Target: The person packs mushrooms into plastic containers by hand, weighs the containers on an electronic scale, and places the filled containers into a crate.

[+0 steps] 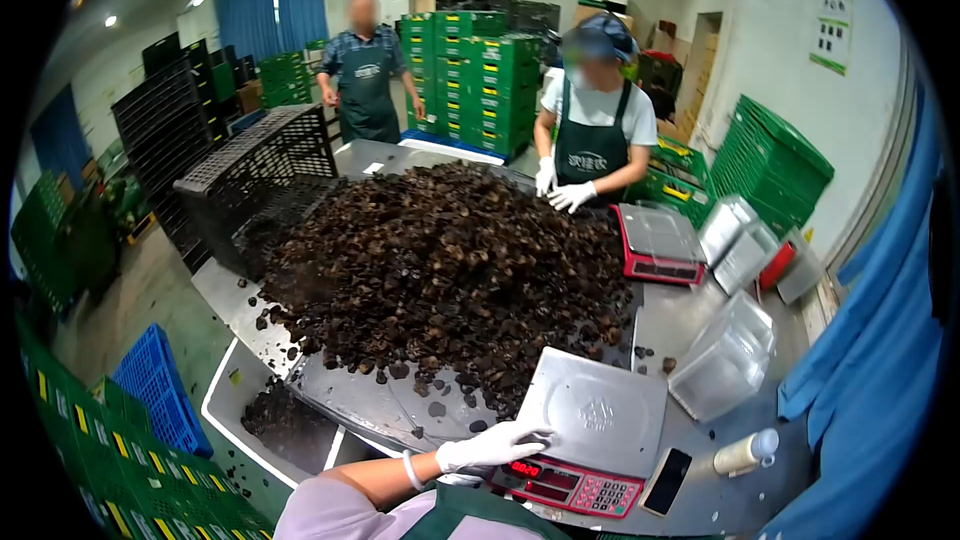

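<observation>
My left hand (495,446), in a white glove, reaches across the near edge of a red-based weighing scale (600,410). Its fingers are stretched out, with the tips at the bare metal pan, and no object shows in them. Red digits glow on the scale's display, just below the hand. Past the scale spreads a large heap of dark brown, crumpled, mushroom-like pieces (440,260) on a metal table (370,390). My right hand cannot be made out; a small patch of white below my left wrist is too hidden to identify.
A phone (666,482), a bottle (746,453) and clear plastic containers (725,355) stand right. Beyond them is a second scale (660,243). A co-worker's gloved hands (562,190) touch the heap's far side. A black crate (260,180) tips onto the heap; a white bin (235,390) stands left.
</observation>
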`<state>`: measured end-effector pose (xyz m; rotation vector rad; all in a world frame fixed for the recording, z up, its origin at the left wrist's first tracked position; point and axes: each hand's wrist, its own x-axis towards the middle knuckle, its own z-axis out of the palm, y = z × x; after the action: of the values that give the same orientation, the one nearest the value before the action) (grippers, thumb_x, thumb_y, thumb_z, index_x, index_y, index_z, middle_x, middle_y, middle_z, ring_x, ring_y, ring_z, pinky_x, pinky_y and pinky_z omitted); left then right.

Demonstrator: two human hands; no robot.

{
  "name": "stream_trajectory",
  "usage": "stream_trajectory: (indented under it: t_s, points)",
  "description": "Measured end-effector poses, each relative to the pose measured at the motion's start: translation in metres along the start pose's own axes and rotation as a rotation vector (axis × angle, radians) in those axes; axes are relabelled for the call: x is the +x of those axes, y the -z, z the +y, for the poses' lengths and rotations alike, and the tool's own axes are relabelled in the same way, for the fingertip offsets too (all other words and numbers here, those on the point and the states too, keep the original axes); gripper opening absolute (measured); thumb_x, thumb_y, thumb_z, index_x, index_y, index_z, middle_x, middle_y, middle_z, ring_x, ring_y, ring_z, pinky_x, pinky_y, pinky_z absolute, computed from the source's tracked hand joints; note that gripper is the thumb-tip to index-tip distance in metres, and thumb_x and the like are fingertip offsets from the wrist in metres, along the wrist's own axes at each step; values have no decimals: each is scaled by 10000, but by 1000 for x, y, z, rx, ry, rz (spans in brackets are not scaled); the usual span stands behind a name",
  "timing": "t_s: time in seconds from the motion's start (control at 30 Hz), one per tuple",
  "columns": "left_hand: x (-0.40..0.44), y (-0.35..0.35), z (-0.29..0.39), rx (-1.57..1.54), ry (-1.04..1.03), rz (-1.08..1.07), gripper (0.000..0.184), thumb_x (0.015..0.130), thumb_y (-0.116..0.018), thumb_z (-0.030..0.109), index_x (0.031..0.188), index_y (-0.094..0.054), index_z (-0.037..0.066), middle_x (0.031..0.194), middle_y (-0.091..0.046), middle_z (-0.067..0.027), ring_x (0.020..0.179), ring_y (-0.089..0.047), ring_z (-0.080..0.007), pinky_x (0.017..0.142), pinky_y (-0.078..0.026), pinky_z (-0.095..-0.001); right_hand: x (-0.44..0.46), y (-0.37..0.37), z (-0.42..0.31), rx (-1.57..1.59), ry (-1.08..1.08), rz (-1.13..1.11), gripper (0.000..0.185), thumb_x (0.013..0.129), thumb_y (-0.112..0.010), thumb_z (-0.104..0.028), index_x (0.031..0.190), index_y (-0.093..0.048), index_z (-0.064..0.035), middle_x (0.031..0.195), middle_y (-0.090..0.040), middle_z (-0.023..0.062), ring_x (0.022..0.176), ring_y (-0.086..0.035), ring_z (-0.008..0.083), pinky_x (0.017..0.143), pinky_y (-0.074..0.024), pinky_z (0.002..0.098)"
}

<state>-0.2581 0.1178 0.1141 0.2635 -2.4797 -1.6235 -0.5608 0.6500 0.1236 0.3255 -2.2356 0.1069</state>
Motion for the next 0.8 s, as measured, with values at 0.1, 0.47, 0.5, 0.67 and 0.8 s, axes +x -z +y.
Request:
stream_trajectory:
  t_s: [0.1, 0.47, 0.5, 0.67, 0.8]
  points:
    - [-32, 20, -15, 69, 158, 225, 388, 923, -570, 203, 1289, -523, 81, 1181, -613, -121, 1084, -604, -243, 929, -479, -342, 98, -3, -121, 365, 86, 21, 280, 885, -630, -276, 971, -659, -11, 910, -658, 154, 912, -609, 306, 872, -469, 389]
    - [-173, 64, -152, 780, 379, 1239, 330, 802, -668, 216, 1078, -618, 42, 1137, -604, -166, 1094, -537, -358, 956, -425, -435, 157, -125, -272, 358, 119, -434, 469, 775, -720, -205, 1177, -546, -39, 1188, -551, 147, 1113, -509, 330, 936, -397, 441]
    - [-183, 64, -165, 856, 394, 1276, 371, 810, -668, 225, 1127, -603, 43, 1172, -594, -176, 1127, -527, -371, 967, -415, -452, 158, -140, -262, 419, 154, -336, 463, 771, -721, -181, 1169, -536, -32, 1113, -568, 155, 1049, -525, 346, 890, -412, 428]
    - [-190, 49, -182, 857, 574, 1202, 518, 844, -635, 318, 1269, -512, 49, 1323, -501, -185, 1280, -405, -361, 1069, -265, -478, 178, -167, -266, 306, 160, -652, 373, 863, -620, -296, 1182, -574, -109, 1394, -440, 143, 1260, -433, 320, 1005, -346, 511]
    - [-187, 45, -181, 800, 647, 1211, 507, 851, -622, 338, 1270, -520, 71, 1345, -497, -155, 1308, -391, -322, 1092, -231, -469, 171, -201, -262, 385, 200, -389, 211, 807, -678, -204, 983, -625, -101, 1024, -634, 98, 990, -588, 309, 850, -430, 488]
